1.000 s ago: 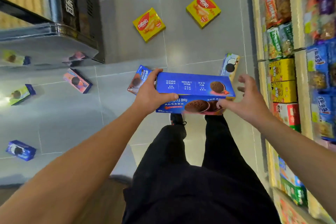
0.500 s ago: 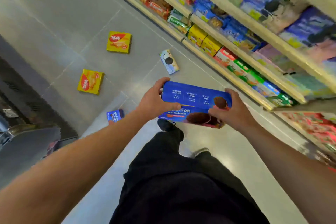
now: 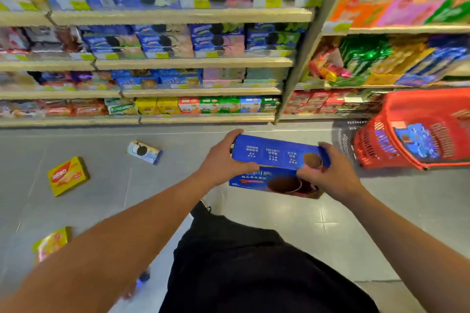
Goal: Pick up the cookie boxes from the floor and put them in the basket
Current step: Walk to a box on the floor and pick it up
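Note:
Both hands carry a long blue cookie box [image 3: 272, 157] at waist height. My left hand [image 3: 221, 160] grips its left end and my right hand [image 3: 328, 173] grips its right end. The red plastic basket [image 3: 376, 145] stands on the floor to the right, close to the box, with a blue cookie box [image 3: 417, 142] inside it. On the floor to the left lie a pale blue cookie box [image 3: 143, 152] and two yellow wafer boxes [image 3: 68, 175], [image 3: 52, 241]. A small blue box [image 3: 142, 277] peeks out under my left forearm.
Store shelves [image 3: 178, 62] stocked with snack boxes run along the far side of the grey tiled floor [image 3: 381, 211]. A second shelf unit [image 3: 396, 58] stands behind the basket. My legs in black trousers [image 3: 254, 262] fill the lower middle.
My view has swung right, bringing the shelves face on and the red basket into sight. Both hands keep hold of the blue box, which now sits nearer the basket.

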